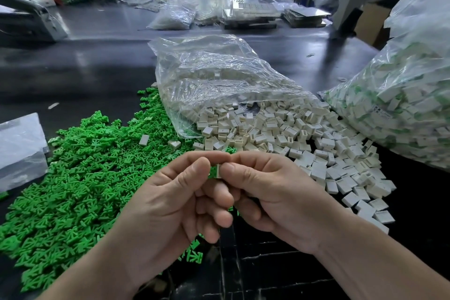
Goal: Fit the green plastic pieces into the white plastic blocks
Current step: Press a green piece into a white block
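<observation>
In the lower middle of the frame, a green piece is pinched by the thumb and forefinger of the left hand, and a white block is pinched in the same way by the right hand. Piece and block are held touching, end to end, between the two thumbs; how far the piece is seated cannot be told. The other fingers of both hands are curled under.

A green pile is spread over the lower left of the dark table, and two stray blocks are seen lying on it. A white pile is spread to the right of centre, spilled from the mouth of an open bag in the middle. A full bag of white and green parts is seen at the right edge, and a flat bag at the left edge.
</observation>
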Action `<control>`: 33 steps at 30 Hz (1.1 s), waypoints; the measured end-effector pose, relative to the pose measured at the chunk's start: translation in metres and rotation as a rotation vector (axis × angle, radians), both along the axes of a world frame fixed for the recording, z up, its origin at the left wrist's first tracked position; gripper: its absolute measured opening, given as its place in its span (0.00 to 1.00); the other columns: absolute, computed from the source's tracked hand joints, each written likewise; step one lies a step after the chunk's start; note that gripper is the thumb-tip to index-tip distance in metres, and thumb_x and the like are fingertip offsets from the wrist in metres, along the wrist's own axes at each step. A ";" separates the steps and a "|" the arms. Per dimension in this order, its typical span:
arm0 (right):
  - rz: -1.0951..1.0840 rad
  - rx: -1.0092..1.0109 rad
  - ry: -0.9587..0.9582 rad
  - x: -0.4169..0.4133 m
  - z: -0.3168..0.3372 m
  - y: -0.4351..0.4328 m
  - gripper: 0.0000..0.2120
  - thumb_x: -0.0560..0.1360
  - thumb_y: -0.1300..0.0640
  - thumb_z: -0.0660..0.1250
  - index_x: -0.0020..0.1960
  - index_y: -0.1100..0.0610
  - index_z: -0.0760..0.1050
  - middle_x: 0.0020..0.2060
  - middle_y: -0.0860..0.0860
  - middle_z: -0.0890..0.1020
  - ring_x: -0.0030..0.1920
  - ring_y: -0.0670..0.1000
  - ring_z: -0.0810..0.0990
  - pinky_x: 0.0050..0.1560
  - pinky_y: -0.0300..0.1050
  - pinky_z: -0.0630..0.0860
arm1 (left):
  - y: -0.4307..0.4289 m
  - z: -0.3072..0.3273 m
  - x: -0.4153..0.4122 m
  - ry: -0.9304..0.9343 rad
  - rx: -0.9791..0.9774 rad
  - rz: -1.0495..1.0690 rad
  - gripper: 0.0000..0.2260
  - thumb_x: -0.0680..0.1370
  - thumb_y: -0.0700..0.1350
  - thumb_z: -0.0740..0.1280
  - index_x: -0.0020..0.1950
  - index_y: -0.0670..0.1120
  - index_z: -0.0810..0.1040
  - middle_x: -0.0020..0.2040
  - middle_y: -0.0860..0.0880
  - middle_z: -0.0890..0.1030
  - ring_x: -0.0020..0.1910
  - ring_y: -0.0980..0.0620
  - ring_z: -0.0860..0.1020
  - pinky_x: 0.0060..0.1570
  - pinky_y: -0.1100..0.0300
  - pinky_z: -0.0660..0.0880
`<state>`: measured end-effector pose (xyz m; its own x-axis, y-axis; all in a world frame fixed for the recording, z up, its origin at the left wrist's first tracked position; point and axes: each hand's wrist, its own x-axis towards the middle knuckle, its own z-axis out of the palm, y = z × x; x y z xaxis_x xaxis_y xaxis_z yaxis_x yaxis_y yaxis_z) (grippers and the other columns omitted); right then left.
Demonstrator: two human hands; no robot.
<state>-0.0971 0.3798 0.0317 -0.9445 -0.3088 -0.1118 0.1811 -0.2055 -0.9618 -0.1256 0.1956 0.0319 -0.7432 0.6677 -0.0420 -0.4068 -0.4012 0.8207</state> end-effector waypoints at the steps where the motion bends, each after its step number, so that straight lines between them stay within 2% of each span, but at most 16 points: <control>1: 0.010 -0.015 -0.016 0.000 0.000 0.001 0.16 0.76 0.51 0.69 0.55 0.63 0.80 0.33 0.52 0.76 0.25 0.45 0.69 0.20 0.35 0.63 | 0.000 0.000 0.000 -0.026 0.025 -0.024 0.17 0.73 0.49 0.75 0.58 0.42 0.80 0.37 0.40 0.82 0.31 0.47 0.83 0.26 0.60 0.79; 4: 0.032 -0.016 -0.031 0.000 0.001 0.001 0.14 0.76 0.52 0.69 0.52 0.63 0.80 0.33 0.52 0.75 0.24 0.44 0.68 0.19 0.35 0.62 | 0.000 0.000 -0.002 -0.066 0.033 -0.037 0.16 0.71 0.48 0.77 0.55 0.42 0.82 0.38 0.39 0.83 0.32 0.47 0.83 0.27 0.60 0.79; 8: 0.056 -0.002 -0.036 -0.001 0.002 0.002 0.08 0.76 0.52 0.70 0.48 0.56 0.83 0.33 0.53 0.76 0.24 0.44 0.68 0.19 0.36 0.61 | 0.001 -0.003 -0.002 -0.111 0.024 -0.005 0.16 0.68 0.48 0.80 0.51 0.43 0.83 0.35 0.39 0.82 0.29 0.46 0.83 0.25 0.59 0.78; 14: 0.021 -0.061 -0.043 0.001 0.004 -0.004 0.09 0.76 0.52 0.69 0.51 0.55 0.84 0.32 0.52 0.75 0.24 0.44 0.67 0.19 0.35 0.59 | 0.008 -0.005 0.003 -0.081 0.072 0.074 0.15 0.68 0.46 0.79 0.50 0.43 0.83 0.32 0.40 0.82 0.27 0.46 0.82 0.24 0.59 0.77; 18: 0.005 -0.099 -0.054 0.002 0.005 -0.007 0.15 0.78 0.52 0.69 0.58 0.63 0.80 0.31 0.50 0.77 0.24 0.45 0.68 0.19 0.36 0.59 | 0.013 -0.006 0.006 -0.049 0.119 0.109 0.15 0.70 0.47 0.77 0.52 0.43 0.82 0.32 0.41 0.82 0.28 0.47 0.82 0.26 0.58 0.78; 20: 0.022 -0.138 -0.060 0.004 0.006 -0.007 0.16 0.79 0.53 0.68 0.58 0.66 0.77 0.30 0.49 0.78 0.23 0.43 0.69 0.20 0.37 0.58 | 0.012 -0.006 0.006 -0.048 0.148 0.077 0.15 0.72 0.48 0.76 0.55 0.43 0.81 0.34 0.41 0.83 0.30 0.46 0.83 0.28 0.57 0.80; 24: 0.015 -0.124 -0.046 0.006 0.006 -0.007 0.12 0.76 0.52 0.69 0.53 0.60 0.81 0.30 0.51 0.76 0.22 0.44 0.68 0.20 0.38 0.58 | 0.009 -0.005 0.005 -0.021 0.145 0.031 0.12 0.72 0.46 0.76 0.52 0.44 0.82 0.34 0.41 0.83 0.30 0.46 0.83 0.28 0.57 0.80; 27: 0.001 -0.098 -0.047 0.006 0.007 -0.008 0.14 0.75 0.52 0.69 0.54 0.62 0.81 0.30 0.52 0.75 0.23 0.45 0.67 0.20 0.38 0.57 | 0.009 -0.005 0.004 -0.014 0.113 0.054 0.13 0.69 0.46 0.79 0.50 0.44 0.82 0.32 0.41 0.83 0.28 0.46 0.83 0.27 0.57 0.80; 33: -0.005 -0.090 -0.053 0.005 0.006 -0.008 0.14 0.74 0.50 0.70 0.54 0.58 0.83 0.30 0.52 0.75 0.23 0.45 0.67 0.20 0.37 0.59 | 0.010 -0.005 0.003 0.026 0.099 0.089 0.12 0.69 0.46 0.78 0.48 0.44 0.82 0.31 0.41 0.82 0.27 0.46 0.82 0.25 0.57 0.79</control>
